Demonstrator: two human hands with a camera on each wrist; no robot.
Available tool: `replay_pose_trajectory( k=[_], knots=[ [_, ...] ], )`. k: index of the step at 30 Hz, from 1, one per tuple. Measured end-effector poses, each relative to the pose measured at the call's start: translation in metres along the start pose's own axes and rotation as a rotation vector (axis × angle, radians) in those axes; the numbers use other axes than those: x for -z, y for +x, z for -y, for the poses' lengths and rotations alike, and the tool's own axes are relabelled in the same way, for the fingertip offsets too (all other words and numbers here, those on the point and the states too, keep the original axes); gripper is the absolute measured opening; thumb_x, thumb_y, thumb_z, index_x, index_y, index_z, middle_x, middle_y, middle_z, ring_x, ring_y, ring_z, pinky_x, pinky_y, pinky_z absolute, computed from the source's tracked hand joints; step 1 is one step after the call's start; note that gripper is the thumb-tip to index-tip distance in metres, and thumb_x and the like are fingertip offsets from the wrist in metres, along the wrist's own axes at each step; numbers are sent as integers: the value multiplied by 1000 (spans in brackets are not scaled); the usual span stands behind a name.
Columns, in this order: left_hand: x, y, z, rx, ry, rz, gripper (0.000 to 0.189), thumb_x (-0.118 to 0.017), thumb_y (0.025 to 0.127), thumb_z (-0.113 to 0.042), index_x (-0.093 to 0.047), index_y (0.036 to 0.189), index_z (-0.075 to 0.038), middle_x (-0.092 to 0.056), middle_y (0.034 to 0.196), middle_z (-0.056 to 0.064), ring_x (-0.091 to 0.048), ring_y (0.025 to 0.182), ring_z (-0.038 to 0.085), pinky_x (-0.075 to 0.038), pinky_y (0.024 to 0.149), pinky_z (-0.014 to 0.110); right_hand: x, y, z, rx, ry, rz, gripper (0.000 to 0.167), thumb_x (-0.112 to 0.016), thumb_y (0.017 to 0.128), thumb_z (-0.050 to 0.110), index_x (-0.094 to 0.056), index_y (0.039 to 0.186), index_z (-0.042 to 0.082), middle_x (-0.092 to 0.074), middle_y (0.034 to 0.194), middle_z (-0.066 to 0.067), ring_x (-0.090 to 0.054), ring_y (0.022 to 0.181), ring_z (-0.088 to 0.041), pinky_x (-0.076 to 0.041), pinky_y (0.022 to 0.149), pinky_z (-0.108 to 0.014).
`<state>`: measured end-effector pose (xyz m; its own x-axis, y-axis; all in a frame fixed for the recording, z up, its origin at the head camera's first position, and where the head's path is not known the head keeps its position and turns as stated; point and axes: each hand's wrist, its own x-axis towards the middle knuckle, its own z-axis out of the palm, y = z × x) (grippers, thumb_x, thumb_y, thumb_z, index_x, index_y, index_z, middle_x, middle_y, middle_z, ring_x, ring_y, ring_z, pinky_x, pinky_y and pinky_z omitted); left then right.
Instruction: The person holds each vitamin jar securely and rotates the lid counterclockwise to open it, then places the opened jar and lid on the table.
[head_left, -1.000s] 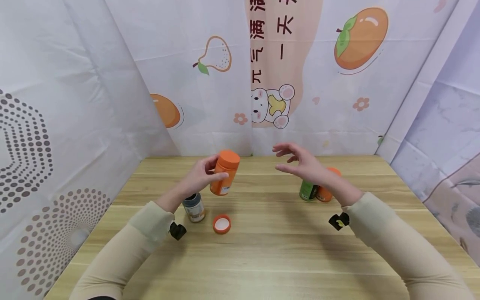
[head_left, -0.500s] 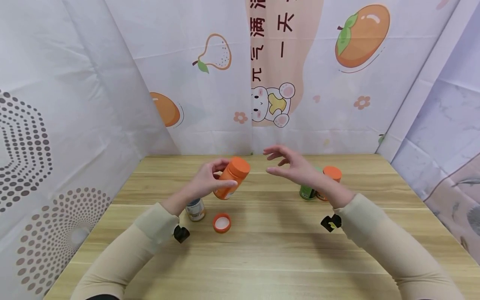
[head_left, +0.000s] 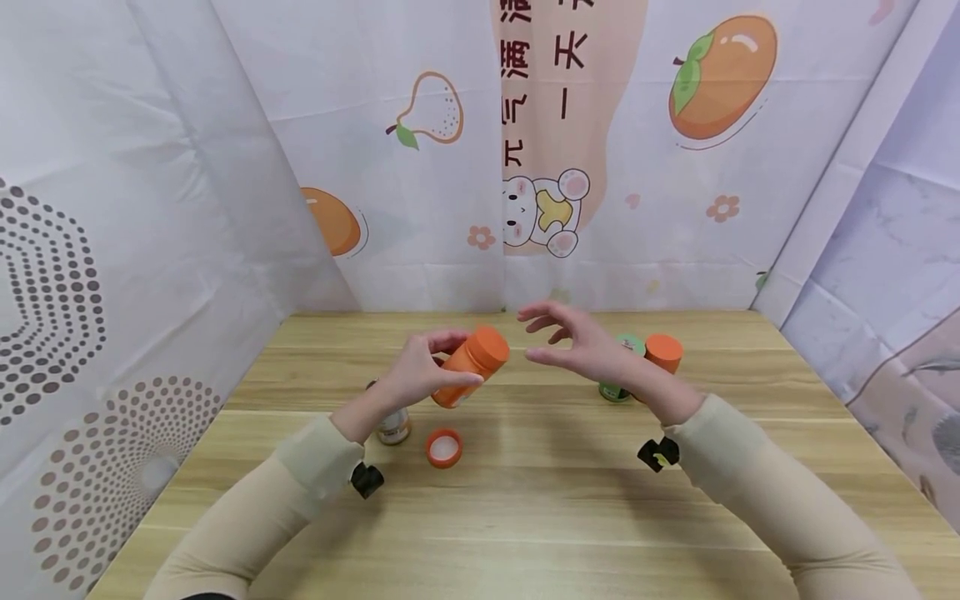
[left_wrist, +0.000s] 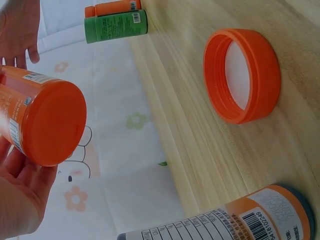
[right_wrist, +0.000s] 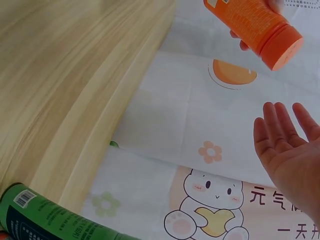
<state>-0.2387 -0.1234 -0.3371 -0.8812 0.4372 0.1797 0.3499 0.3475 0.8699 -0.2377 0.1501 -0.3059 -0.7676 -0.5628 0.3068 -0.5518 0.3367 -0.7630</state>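
Looks like pre-contact: left hand (head_left: 420, 367) has the orange bottle (head_left: 466, 360) in its grip, tilted above the worktop (head_left: 540, 508), cap (head_left: 492, 347) toward the empty, loosely spread right hand (head_left: 581, 342); next probably calls for closing that on the cap.

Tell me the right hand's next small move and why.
Probably bring the right hand to the cap of the orange bottle: the left hand holds it tilted, cap end toward the right hand, which is empty and not touching it.
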Motion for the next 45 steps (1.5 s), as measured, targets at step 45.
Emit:
replay_pose_trajectory(
  k=[45],
  knots=[
    [-12, -1, -9, -28, 213, 8, 59, -89, 68, -37, -70, 118, -11, -68, 97, -4, -59, 86, 17, -54, 69, 30, -26, 4, -7, 25, -37, 87, 50, -78, 83, 16, -58, 127, 6, -60, 119, -3, -58, 103, -20, -51, 83, -40]
  ],
)
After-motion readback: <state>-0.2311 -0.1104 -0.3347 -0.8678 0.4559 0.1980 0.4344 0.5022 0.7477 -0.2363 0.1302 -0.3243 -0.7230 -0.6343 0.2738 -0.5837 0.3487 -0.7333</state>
